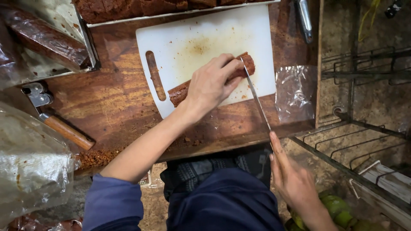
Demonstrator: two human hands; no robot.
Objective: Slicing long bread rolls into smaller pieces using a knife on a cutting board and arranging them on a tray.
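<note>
Left hand [212, 83] clamped on brown log [209, 79], right hand [293, 179] closed around knife [256, 96], over white cutting board [184, 38].

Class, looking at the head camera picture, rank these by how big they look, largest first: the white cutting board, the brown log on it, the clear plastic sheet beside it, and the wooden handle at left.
1. White cutting board
2. Clear plastic sheet
3. Brown log, partly hidden under the left hand, so unsure against the sheet
4. Wooden handle

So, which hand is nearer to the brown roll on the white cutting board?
The left hand: it presses on the brown roll. The right hand is off the board, holding the knife.
</note>
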